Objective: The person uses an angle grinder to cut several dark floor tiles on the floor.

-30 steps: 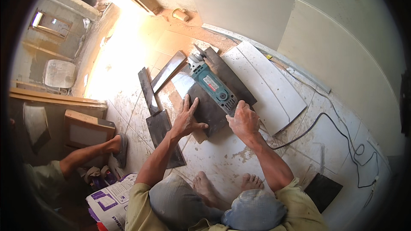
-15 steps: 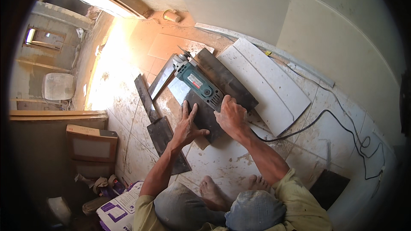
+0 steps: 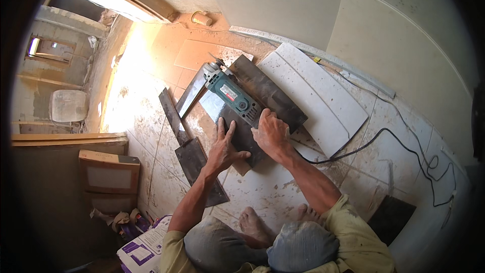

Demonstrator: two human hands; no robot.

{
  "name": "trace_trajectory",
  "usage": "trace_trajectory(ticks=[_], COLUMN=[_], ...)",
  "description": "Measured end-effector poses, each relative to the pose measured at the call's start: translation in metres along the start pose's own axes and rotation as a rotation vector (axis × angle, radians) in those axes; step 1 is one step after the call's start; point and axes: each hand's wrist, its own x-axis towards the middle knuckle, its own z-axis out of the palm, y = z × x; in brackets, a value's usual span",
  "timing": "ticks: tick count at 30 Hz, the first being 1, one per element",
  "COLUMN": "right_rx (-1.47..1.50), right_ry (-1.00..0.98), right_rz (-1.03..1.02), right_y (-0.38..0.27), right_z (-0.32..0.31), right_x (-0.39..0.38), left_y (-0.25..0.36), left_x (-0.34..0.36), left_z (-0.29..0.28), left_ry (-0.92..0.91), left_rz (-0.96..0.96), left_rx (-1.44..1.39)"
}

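Observation:
A teal angle grinder lies lengthwise over a dark tile, its silver head and disc at the far end. Closed around the grinder's rear end is my right hand. My left hand rests on the dark tile with fingers spread, just left of the grinder's rear. Another dark tile lies along the grinder's right side. A brownish block shows partly under the near edge of the tile beneath my left hand.
White tiles lie stacked on the right. Narrow dark pieces and a dark tile lie left. A black cord runs right across the dusty floor. A bucket stands far off; cardboard boxes and a bag sit left.
The view has shifted slightly. Both hands and the grinder keep nearly the same places on the tile.

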Motion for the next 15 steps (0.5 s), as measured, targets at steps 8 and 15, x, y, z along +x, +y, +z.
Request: trace_trajectory(ticks=[8,15], right_rx=[-0.016,-0.031], right_ry=[0.011,0.008], right_rz=[0.013,0.020], right_y=[-0.0046,-0.0081], right_z=[0.0067,0.0091], right_x=[0.0019,0.0042], left_y=[-0.0008,0.0045], left_x=[-0.0012,-0.0016], left_z=[0.0004,-0.0057], left_ry=[0.018,-0.021], left_rz=[0.013,-0.004], left_rx=[-0.076,-0.036])
